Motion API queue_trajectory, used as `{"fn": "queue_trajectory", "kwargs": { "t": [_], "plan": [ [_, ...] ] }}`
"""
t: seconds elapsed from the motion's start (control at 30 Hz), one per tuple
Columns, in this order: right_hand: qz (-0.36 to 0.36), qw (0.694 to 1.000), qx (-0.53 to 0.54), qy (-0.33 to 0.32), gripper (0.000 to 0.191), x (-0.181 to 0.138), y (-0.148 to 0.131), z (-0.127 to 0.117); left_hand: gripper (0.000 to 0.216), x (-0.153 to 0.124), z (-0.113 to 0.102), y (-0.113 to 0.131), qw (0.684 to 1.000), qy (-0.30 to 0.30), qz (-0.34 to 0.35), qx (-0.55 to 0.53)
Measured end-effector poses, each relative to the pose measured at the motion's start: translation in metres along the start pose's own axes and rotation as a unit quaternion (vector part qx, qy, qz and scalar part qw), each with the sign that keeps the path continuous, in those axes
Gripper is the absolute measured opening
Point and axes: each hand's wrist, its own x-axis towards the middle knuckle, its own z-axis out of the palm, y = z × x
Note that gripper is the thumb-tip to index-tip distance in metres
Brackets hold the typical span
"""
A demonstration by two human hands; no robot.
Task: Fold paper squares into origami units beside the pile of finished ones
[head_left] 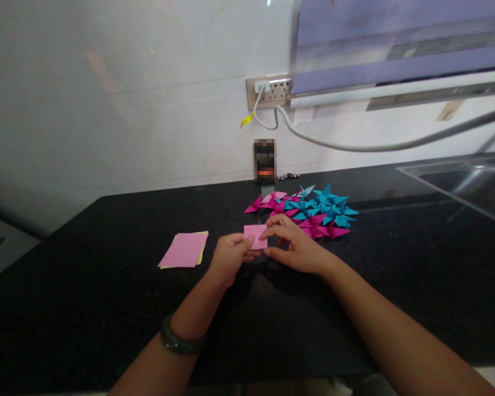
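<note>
A small pink square of folded origami paper is held above the dark counter in front of me. My left hand pinches it from the left, thumb on top and fingers underneath. At the paper's right edge is my right hand, its fingers curved, with a gap between thumb and forefinger. A fingertip of it seems to touch the edge. To the left lies a stack of pink paper sheets with a yellow sheet showing beneath. Beyond my right hand sit several folded paper cranes in magenta, blue and pale pink.
A phone-like device, blurred out, leans upright against the wall behind the cranes. A small beaded strand lies beside it. Above is a socket panel with a white plug and cable. A metal sink is set in the counter at right.
</note>
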Motion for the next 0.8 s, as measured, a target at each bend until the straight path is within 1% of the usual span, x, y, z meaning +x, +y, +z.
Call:
{"fn": "queue_trajectory", "kwargs": {
  "t": [0.1,0.17,0.27,0.43,0.6,0.8],
  "plan": [
    [-0.008,1.0,-0.015,0.017,0.01,0.001,0.0,0.002,0.028,0.0,0.001,-0.002,1.0,-0.008,0.006,0.001],
    [-0.008,0.999,-0.023,0.039,0.007,0.002,0.0,0.006,0.029,-0.001,0.001,-0.003,1.0,-0.015,0.011,-0.003],
    [0.006,0.996,-0.042,0.077,0.009,0.003,0.0,0.013,0.032,-0.003,0.003,-0.001,1.0,-0.013,0.013,-0.014],
    [0.071,0.987,-0.092,0.111,0.014,0.005,-0.001,0.023,0.031,-0.005,0.007,0.002,1.0,-0.017,0.01,-0.014],
    [0.097,0.983,-0.11,0.115,0.014,0.005,-0.002,0.024,0.03,-0.006,0.009,0.001,1.0,-0.023,0.011,0.009],
    [0.111,0.98,-0.117,0.113,0.013,0.006,-0.001,0.023,0.031,-0.008,0.01,0.001,0.998,-0.028,0.032,0.036]
  ]
}}
